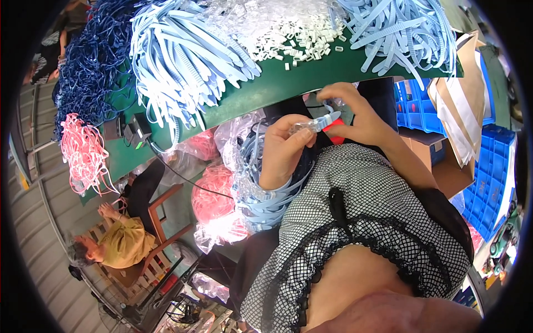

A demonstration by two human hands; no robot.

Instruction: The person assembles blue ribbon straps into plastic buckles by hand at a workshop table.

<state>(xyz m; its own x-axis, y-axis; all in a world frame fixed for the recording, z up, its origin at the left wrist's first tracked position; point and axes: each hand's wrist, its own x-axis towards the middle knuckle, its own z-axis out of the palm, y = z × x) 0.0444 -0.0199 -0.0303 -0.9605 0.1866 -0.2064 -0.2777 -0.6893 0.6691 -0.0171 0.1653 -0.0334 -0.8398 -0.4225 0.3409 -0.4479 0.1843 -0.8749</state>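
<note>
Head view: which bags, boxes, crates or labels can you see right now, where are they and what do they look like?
Clear plastic bags: under the green table's edge, left of the hands, holding pink and pale blue straps.
Cardboard box: right of the right hand, brown, open.
Blue plastic crates: far right, stacked, rectangular.
No labels, signs or screens can be made out.

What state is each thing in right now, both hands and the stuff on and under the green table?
Left hand: closed in a grip on a clear plastic piece.
Right hand: pinching a light blue plastic strap beside a red tool.
Pale blue strap pile: heaped, hanging over the green table edge.
Small clear clips: scattered loose.
Pink strap bundle: tangled, draped over the edge.
Clear bags of straps: bulging full under the table.
</note>
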